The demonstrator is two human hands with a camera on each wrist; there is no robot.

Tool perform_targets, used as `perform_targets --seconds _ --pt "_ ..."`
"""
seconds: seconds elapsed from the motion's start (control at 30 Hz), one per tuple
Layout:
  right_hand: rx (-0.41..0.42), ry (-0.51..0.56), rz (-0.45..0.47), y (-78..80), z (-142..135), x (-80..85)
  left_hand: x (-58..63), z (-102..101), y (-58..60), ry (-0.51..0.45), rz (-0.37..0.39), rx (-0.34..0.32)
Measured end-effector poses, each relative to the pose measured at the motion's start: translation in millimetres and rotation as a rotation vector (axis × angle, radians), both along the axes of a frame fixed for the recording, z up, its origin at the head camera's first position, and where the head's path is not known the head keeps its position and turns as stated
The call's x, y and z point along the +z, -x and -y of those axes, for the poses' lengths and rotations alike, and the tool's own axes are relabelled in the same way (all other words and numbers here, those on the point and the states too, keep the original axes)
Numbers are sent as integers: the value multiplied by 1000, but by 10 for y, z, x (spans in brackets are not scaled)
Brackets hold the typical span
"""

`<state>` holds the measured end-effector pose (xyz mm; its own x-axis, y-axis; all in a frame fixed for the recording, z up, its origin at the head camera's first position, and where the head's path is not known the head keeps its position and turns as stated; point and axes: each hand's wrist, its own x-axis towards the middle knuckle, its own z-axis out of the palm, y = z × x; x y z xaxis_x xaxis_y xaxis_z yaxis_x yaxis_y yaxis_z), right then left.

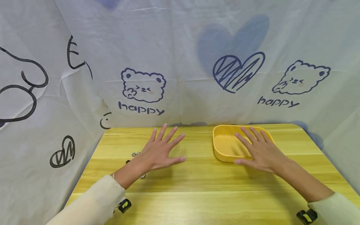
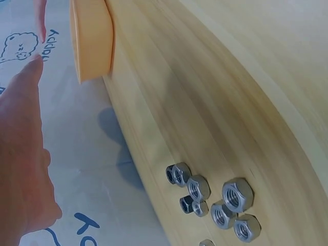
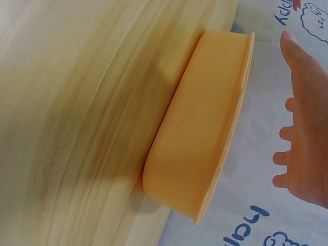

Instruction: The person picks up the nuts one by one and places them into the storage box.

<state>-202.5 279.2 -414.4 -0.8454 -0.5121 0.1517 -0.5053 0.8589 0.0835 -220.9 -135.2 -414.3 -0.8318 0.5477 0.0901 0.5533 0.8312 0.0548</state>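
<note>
With fingers spread and nothing held, my left hand [image 1: 158, 152] hovers above the table's left part. Several steel hex nuts [image 2: 238, 195] lie grouped on the wood in the left wrist view; in the head view that hand and forearm hide most of them, with a few nuts [image 1: 134, 154] showing beside the wrist. My right hand [image 1: 262, 153], also spread and holding nothing, is over the right part of a yellow rectangular tray [image 1: 220, 156]. The right wrist view shows a gap between this hand [image 3: 310, 128] and the tray's rim [image 3: 225, 148].
The wood-grain table [image 1: 180, 203] ends at the back against a pale cloth [image 1: 185, 103] printed with bears and hearts. More cloth hangs along the left and right sides. A dark wrist device [image 1: 124, 205] sits at the left cuff and another device [image 1: 306, 216] at the right.
</note>
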Motion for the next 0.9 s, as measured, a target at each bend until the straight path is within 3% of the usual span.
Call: perform_targets --seconds 0.67,0.9 --pt "-82 37 64 104 -181 -29 -5 -244 138 2 25 2" --pt "-114 23 48 159 -275 -94 -15 -328 170 -12 38 9"
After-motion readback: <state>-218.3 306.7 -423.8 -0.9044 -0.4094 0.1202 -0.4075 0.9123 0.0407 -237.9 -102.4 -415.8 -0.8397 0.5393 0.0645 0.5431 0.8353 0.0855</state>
